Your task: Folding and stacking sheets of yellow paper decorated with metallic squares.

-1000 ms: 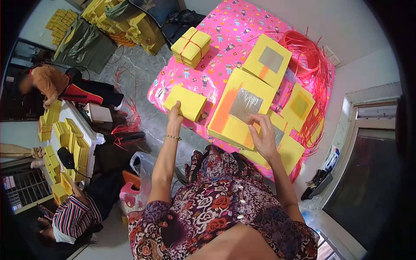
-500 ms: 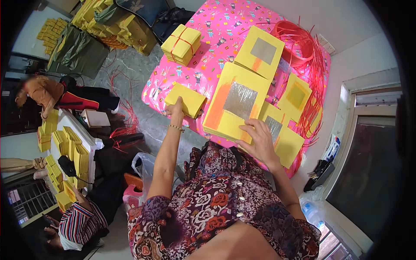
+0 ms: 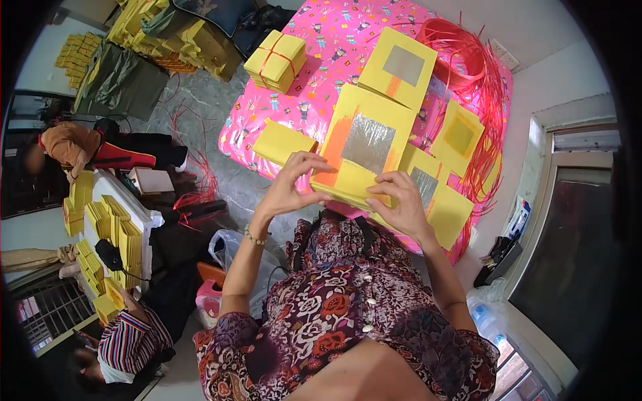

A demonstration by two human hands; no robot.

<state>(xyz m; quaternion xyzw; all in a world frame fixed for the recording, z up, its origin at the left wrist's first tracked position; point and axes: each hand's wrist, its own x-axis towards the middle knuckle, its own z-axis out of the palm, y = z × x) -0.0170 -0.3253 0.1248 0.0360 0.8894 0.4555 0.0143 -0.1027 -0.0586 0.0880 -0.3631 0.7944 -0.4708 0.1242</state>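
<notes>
Left hand (image 3: pixel 294 187) curves at the near-left corner, right hand (image 3: pixel 400 204) bends over the near edge; whether either pinches a sheet, I can't tell. Straight ahead of both, equally near, lies the yellow rectangular paper stack with silver foil square (image 3: pixel 364 144), long axis running away. Beneath: glossy pink cartoon-print cover (image 3: pixel 328 70); leftward, grey marbled floor (image 3: pixel 200 137).

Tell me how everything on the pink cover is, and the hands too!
Left hand: curved, at the big stack's near edge
Right hand: fingers bent, at the same edge
Big yellow stack: silver patch facing up
Yellow bundle: tied with red strap
Small yellow pile: lying down, no strap showing
Red strips: loose, tangled
Pink cover: spread out
</notes>
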